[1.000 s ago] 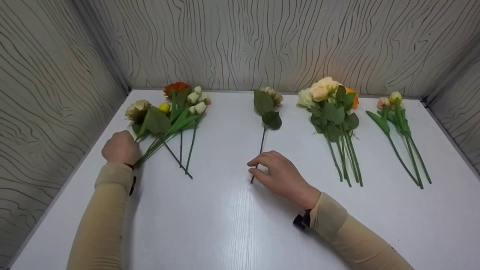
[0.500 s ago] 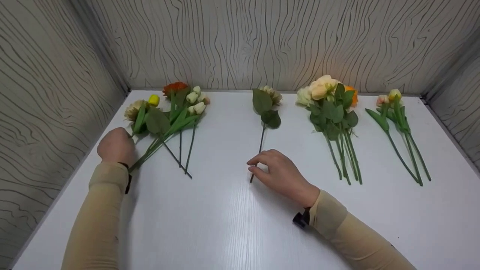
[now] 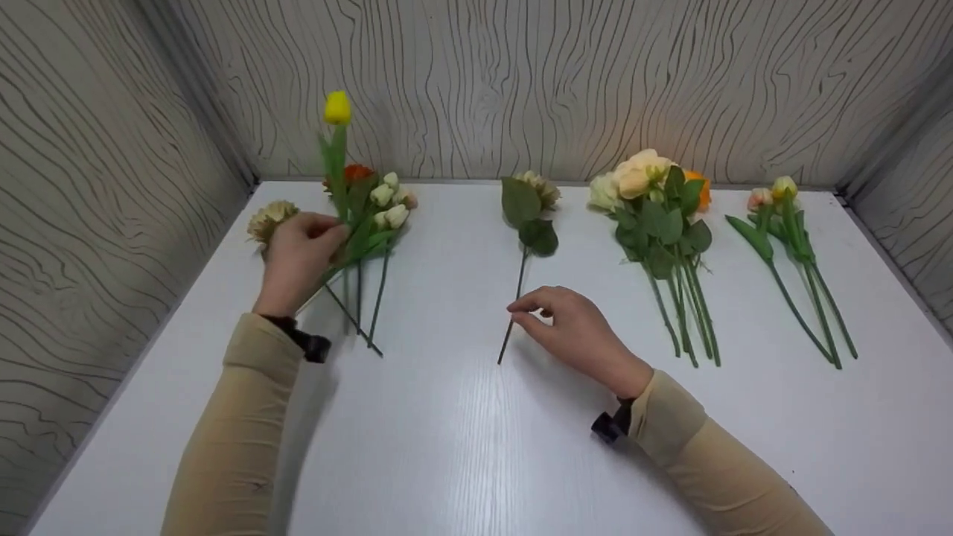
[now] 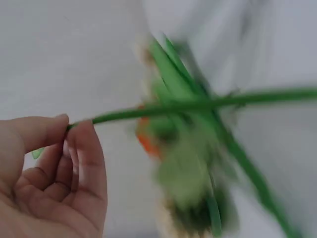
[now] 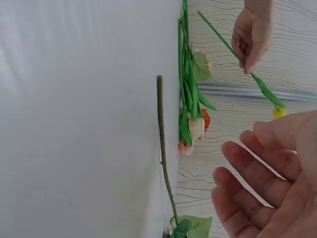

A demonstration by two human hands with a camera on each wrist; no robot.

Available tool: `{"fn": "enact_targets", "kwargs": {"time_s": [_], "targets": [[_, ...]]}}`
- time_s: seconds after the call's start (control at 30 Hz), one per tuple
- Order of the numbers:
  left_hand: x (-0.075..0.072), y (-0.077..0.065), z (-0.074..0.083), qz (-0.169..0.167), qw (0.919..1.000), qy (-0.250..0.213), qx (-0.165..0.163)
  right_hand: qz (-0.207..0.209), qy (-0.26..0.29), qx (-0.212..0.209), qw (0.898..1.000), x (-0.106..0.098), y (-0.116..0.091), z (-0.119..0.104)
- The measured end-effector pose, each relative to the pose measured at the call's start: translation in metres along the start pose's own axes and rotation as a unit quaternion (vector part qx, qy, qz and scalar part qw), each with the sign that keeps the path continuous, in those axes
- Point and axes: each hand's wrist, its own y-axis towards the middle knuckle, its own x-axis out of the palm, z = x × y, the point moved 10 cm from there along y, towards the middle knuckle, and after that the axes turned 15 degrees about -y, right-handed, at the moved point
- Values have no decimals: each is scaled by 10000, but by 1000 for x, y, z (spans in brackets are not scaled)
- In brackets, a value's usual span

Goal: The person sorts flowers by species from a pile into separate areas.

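Yellow tulip [image 3: 339,175]: off the surface [image 3: 417,432] in the left grip [image 3: 301,249], bloom end up; in the head view it stands in front of the back wall [image 3: 476,82].
Left grip: thumb and fingertips together, clamped on the tulip's green stem; raised over the left pile.
Right grip [image 3: 581,327]: thumb and fingers apart and loosely bent, holding nothing; just beside the lone flower's stem in the head view, and apart from it in the right wrist view.
Lone flower [image 3: 540,237]: lies mid-surface, pale bloom by the back wall, two broad leaves, stem pointing toward the person.
Left pile: red bloom [image 3: 359,173], white tulips [image 3: 397,216] and cream flower [image 3: 272,218], stems crossing; the left hand hides part of it, and the left wrist view blurs it.
Peach bunch [image 3: 666,246]: right of the lone flower, with pale and orange blooms over dense leaves, stems side by side.
Far-right tulips [image 3: 797,238]: near the surface's right edge, pink and yellow tops, three stems.
Surface: white, shiny in front of the person.
Walls: pale, dark wavy grain.
Sleeves [image 3: 231,439]: tan; a black band [image 3: 307,344] at each wrist.
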Motion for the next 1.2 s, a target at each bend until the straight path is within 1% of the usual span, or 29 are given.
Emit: {"fn": "enact_targets", "kwargs": {"time_s": [0.03,0.07,0.1,0.17,0.23,0.27,0.33,0.43,0.53,0.63,0.73,0.83,1.0,1.1,1.2], "targets": [[19,-2,3,-152,9989,-432,-20,-45,89,101,9999,-2,0,3],[39,-4,6,-304,9959,-857,-18,-107,221,230,9994,-3,0,6],[59,-7,9,-448,9910,-1264,-42,-171,365,355,9986,-5,0,9],[96,-13,16,-736,9788,-1911,-50,-321,725,587,9951,-7,1,14],[129,-20,23,-988,9668,-2358,-34,-448,1097,759,9900,-8,2,18],[143,-24,27,-1106,9611,-2532,-4,-508,1279,817,9871,-8,3,19],[166,-30,35,-1322,9527,-2735,78,-585,1594,905,9813,-8,3,21],[189,-38,44,-1569,9438,-2903,183,-638,2002,1012,9724,-7,3,21],[202,-43,47,-1732,9389,-2971,165,-573,2242,1090,9667,-6,3,22],[208,-44,47,-1793,9376,-2977,138,-455,2344,1127,9645,-7,3,23],[208,-43,46,-1753,9368,-3025,144,-357,2345,1138,9648,-9,2,24],[208,-41,45,-1681,9366,-3073,115,-326,2292,1129,9663,-9,2,24],[211,-40,44,-1661,9370,-3073,74,-314,2153,1117,9696,-9,2,24],[210,-40,44,-1614,9376,-3077,92,-307,2147,1151,9694,-9,2,25],[210,-41,45,-1576,9391,-3049,177,-241,2231,1228,9667,-10,2,28]]}}
